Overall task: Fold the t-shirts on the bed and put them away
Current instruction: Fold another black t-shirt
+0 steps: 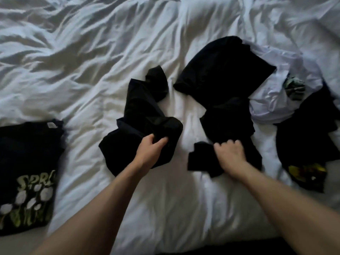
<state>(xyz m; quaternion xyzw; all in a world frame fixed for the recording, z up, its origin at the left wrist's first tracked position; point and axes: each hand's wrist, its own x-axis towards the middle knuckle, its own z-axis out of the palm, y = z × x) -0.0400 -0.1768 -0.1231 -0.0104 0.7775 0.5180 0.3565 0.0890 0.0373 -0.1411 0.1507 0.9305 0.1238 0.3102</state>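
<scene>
A crumpled black t-shirt (pixel 141 115) lies in the middle of the white bed (pixel 92 70); my left hand (pixel 150 150) grips its near folds. To its right lies another black t-shirt (pixel 224 80), bunched and stretching from far to near; my right hand (pixel 230 153) grips its near part with curled fingers. A folded black t-shirt with a flower print (pixel 27 172) rests at the left edge. At the right sit a pale lilac t-shirt (pixel 287 70) and a black one with a yellow print (pixel 309 144).
The rumpled white duvet covers the whole bed, with bare stretches at the far left and between my arms. A small green-patterned item (pixel 294 88) lies on the lilac shirt. The bed's near edge shows dark at the bottom.
</scene>
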